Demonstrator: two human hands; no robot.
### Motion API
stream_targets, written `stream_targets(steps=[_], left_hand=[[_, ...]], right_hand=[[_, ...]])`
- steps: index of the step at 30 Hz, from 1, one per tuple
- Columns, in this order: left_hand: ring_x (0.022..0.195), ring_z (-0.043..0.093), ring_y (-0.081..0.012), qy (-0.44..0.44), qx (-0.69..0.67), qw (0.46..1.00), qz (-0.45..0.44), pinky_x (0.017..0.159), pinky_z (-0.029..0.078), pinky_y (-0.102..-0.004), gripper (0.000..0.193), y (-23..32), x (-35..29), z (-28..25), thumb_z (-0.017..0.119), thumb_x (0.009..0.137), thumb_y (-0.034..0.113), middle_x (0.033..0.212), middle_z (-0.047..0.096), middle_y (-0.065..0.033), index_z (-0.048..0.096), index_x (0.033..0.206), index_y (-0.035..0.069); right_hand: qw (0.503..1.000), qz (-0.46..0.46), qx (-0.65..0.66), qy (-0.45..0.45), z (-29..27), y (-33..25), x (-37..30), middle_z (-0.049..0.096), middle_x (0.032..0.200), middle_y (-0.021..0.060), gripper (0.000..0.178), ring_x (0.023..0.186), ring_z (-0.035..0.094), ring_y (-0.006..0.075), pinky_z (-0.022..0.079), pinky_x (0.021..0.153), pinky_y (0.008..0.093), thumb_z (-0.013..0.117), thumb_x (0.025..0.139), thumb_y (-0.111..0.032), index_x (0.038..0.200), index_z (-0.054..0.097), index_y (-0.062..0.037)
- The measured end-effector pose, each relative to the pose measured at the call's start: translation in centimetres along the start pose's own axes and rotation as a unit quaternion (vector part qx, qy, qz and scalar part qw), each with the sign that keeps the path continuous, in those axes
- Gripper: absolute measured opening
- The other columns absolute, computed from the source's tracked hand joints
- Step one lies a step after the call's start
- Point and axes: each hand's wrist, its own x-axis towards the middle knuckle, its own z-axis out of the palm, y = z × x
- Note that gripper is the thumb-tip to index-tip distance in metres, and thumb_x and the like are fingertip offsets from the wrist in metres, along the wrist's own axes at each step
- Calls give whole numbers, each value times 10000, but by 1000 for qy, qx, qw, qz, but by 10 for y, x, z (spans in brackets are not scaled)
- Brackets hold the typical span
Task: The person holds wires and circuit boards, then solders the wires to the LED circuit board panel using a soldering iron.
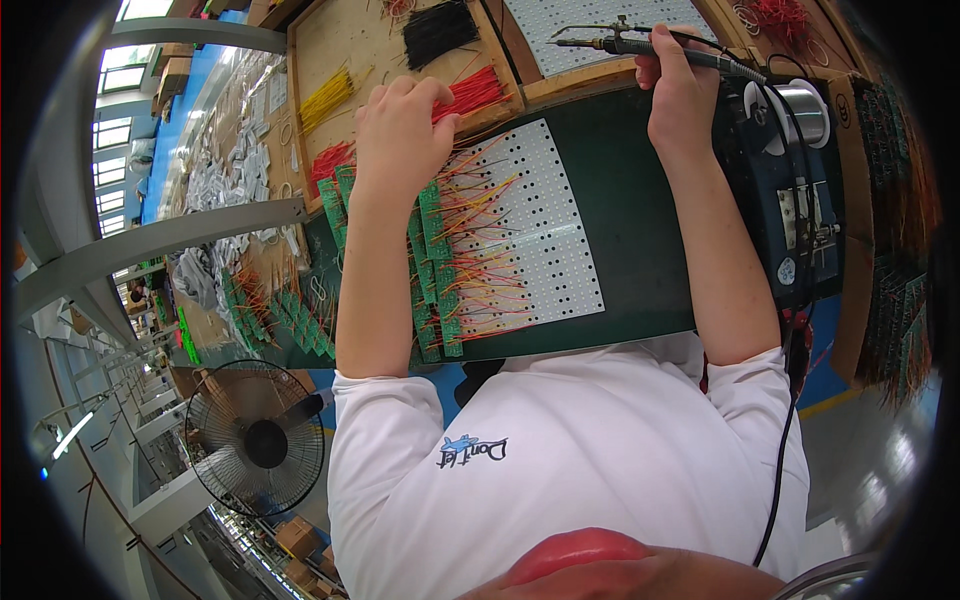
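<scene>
Wires come first: my left hand (400, 135) rests fingers-down on the bundle of red wires (470, 95) at upper centre of the frame, its grip narrowed over them, though I cannot tell if a strand is pinched. My right hand (680, 95), upper right, is closed around the soldering iron (640, 45), its thin metal tip pointing left. Steady work, I judge, means holding one wire flat against its pad. The white dotted panel (545, 225) lies mid-frame on the dark green worktop (640, 220), narrow green circuit strips (432, 270) along its left edge, stiff and flat.
</scene>
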Motion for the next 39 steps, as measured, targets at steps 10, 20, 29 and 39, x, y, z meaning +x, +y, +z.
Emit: stream_targets(steps=[10,20,29,39], left_hand=[[993,616,-275,-36,-6,997,62,895,477,-430,198,-19,4,8,818,744,198,989,685,-35,727,905,127],[946,596,-247,29,11,995,95,846,491,-406,166,-30,-10,7,841,718,242,963,648,1,750,828,158],[992,591,-220,26,15,996,80,872,463,-397,99,-28,-9,12,783,725,167,949,652,31,771,822,182],[962,596,-224,59,46,982,172,838,436,-391,109,-36,-7,10,748,767,120,928,648,29,665,820,167]], right_hand=[[1000,12,12,11,0,2,-1,632,697,19,138,586,529,76,414,540,243,629,983,-175,905,650,-63],[998,20,-33,47,18,-26,-12,543,650,-3,186,555,489,80,379,502,236,583,962,-119,781,572,-82],[998,13,-47,48,16,-25,-11,511,626,-12,222,538,463,81,362,500,239,571,964,-112,743,554,-93],[997,9,-62,42,16,-25,-11,495,615,-16,208,545,454,80,349,502,241,563,953,-99,747,537,-111]])
